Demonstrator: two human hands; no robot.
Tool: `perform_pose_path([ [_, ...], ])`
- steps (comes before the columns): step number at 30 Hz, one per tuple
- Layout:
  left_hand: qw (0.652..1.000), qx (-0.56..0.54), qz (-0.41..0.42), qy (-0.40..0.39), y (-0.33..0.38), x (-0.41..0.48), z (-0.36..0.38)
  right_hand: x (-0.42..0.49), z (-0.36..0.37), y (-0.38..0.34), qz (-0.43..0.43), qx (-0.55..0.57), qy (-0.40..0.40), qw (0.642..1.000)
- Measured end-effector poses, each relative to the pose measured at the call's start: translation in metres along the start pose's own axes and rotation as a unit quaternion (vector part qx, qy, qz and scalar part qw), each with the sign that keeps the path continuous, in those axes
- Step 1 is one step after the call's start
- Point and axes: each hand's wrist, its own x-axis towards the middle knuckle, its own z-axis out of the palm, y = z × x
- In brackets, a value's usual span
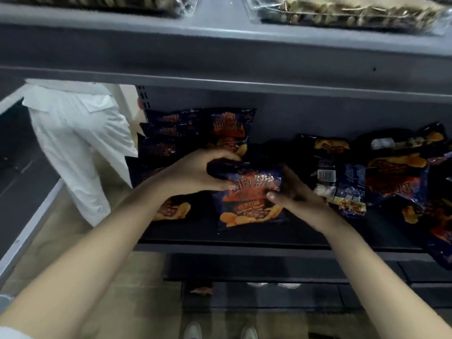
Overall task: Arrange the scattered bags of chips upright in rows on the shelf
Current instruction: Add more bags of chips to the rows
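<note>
Hands point(193, 173) point(297, 192) at shelf point(269, 235), chip bag point(249, 201) clasped between

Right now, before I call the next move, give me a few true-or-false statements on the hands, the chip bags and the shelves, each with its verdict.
1. The left hand and the right hand both grip one dark blue foil chip bag. True.
2. The bags on the right part of the dark grey metal shelf stand upright in a tidy row. False: the scattered dark bags there lie flat and overlap.
3. At the left of that shelf, upright dark blue bags stand one behind another. True.
4. The upper grey shelf holds nothing. False: clear-wrapped snack trays sit on it.
</note>
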Motion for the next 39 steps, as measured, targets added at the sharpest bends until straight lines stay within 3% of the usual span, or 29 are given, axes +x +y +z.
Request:
perform_pose_path([
  [2, 1.000, -0.004, -0.010, -0.012, -0.003, -0.005, 0.000, 0.004, 0.012, 0.009, -0.002, 0.006, -0.051, 0.999],
  [8, 0.999, 0.016, -0.035, -0.023, -0.017, -0.022, 0.001, 0.013, 0.038, 0.026, -0.002, 0.027, -0.047, 0.999],
  [13, 0.996, 0.068, 0.002, 0.055, -0.015, -0.029, 0.001, 0.027, 0.037, 0.035, 0.010, 0.012, -0.012, 1.000],
  [18, 0.948, 0.249, 0.069, 0.186, -0.015, -0.032, 0.006, 0.049, 0.023, 0.035, 0.002, 0.029, 0.068, 0.997],
  [21, 0.909, 0.336, 0.098, 0.226, -0.017, -0.035, 0.022, 0.064, 0.014, 0.033, -0.006, 0.023, 0.126, 0.992],
  [26, 0.883, 0.424, 0.129, 0.155, -0.023, -0.036, 0.062, 0.087, 0.003, 0.030, -0.017, 0.001, 0.197, 0.980],
  [32, 0.911, 0.410, 0.031, 0.034, -0.040, -0.035, 0.094, 0.107, 0.009, 0.031, -0.008, -0.077, 0.191, 0.979],
  [39, 0.919, 0.392, 0.026, 0.024, -0.064, -0.034, 0.111, 0.114, 0.030, 0.034, 0.003, -0.168, 0.241, 0.956],
])
